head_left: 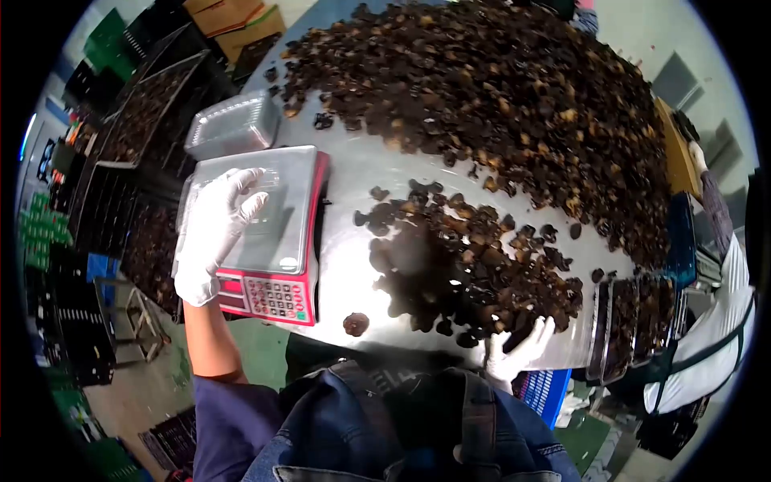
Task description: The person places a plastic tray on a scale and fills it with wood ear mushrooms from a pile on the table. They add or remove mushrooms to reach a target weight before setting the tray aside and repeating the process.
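Observation:
My left hand (221,221), in a white glove, is over the grey platform (293,181) of a red weighing scale (313,309). Its thumb and fingers are apart. Faint clear edges show around the fingers, but I cannot make out a separate object there. My right hand (520,351), also gloved in white, has its fingers stretched out at the near right edge of a small heap of dark brown, mushroom-like pieces (474,265). No piece shows in its grasp. One loose piece (356,324) lies on the metal table (345,241) beside the scale.
Behind the scale stands clear plastic containers (233,124). A much larger heap (514,88) covers the table's far side. Filled clear trays (634,325) line the right edge, near another person's white garment (707,329). A blue crate (544,394) sits below; dark racks (120,193) stand left.

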A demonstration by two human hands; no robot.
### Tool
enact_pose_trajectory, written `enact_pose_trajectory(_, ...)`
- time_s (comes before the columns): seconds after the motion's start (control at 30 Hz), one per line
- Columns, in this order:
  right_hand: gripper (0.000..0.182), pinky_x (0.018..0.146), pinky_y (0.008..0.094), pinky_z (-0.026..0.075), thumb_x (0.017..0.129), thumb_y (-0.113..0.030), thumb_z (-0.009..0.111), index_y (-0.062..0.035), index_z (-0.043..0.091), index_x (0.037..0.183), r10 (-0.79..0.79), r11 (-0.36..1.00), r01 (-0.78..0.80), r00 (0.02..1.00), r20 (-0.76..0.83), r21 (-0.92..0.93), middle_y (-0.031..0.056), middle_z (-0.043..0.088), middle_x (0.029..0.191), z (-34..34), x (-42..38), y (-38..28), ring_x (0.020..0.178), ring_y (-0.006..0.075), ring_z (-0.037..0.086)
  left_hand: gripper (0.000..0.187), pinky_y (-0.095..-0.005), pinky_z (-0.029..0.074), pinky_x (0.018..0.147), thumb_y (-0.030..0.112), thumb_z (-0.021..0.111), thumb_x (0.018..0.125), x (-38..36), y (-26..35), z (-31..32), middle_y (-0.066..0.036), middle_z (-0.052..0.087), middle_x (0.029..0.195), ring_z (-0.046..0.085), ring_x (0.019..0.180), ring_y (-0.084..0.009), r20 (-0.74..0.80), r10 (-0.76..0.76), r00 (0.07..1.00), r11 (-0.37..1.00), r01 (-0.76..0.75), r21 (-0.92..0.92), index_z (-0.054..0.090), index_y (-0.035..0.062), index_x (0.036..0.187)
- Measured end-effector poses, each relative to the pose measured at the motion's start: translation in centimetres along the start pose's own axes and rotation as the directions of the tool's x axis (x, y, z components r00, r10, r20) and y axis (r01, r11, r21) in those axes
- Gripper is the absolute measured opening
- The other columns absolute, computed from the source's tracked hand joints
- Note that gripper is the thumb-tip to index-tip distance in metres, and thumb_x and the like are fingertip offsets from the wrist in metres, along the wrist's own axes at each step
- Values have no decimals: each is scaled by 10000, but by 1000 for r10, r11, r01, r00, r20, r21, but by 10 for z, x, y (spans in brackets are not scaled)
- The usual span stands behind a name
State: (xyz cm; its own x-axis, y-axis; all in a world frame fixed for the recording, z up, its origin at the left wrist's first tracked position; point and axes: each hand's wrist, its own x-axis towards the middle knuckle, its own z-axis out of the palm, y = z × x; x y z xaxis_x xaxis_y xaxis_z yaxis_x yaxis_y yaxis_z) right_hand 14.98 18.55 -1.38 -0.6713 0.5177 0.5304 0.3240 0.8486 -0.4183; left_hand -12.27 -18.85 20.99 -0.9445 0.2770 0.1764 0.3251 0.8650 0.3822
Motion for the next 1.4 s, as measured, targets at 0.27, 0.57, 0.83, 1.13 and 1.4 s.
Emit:
enact_pose_trajectory(0.27, 750, 1134, 490, 326, 949, -395, 601, 39, 306, 1484, 138, 982, -124, 986, -97, 146, 249, 317, 1524, 2, -4, -2, 1400, 393, 336, 246, -380, 514, 859, 129, 634, 898, 11, -118, -40, -189, 693, 1014, 670, 947, -327, -161, -93, 983, 995, 98, 20, 684, -9, 1096)
enact_pose_trajectory(0.57, 672, 1165, 497, 248, 972, -380, 567, 61, 371, 1439, 159, 974, -187, 966, -204, -128, 269, 354, 1502, -1, -2, -16, 1391, 415, 346, 364, -398, 502, 905, 126, 680, 855, -56, 0, 28, -172, 653, 1125, 623, 1046, -344, 307, 575, 758, 780, -395, -486, 622, 11, 1195)
enact_pose_trajectory(0.83, 685, 1080, 477, 377, 832, -228, 734, 22, 423, 1389, -46, 997, 48, 998, 32, -63, 268, 405, 1430, -20, -17, -123, 1303, 414, 426, 390, -320, 545, 803, 187, 644, 853, -134, 13, 158, -179, 578, 1091, 638, 892, -275, 359, 536, 764, 836, -540, -100, 538, -67, 1129)
enact_pose_trajectory(1.13, 327, 689, 370, 548, 779, -284, 776, -135, 669, 1050, 5, 1000, 6, 873, 487, -21, 79, 608, 985, -24, -50, -79, 813, 267, 657, 103, -383, 529, 648, 119, 598, 825, -133, 12, 201, -152, 587, 860, 631, 727, -302, 125, 492, 862, 857, -455, -241, 572, 30, 872)
enact_pose_trajectory(1.4, 398, 964, 393, 434, 703, -64, 783, -76, 675, 1086, -67, 995, 37, 942, 330, 96, 79, 645, 1102, -11, 57, -105, 1089, 271, 582, 539, -459, 519, 840, 194, 745, 769, -72, 53, 187, -180, 516, 1269, 548, 1149, -371, 182, 421, 889, 868, -337, -365, 518, 59, 1239)
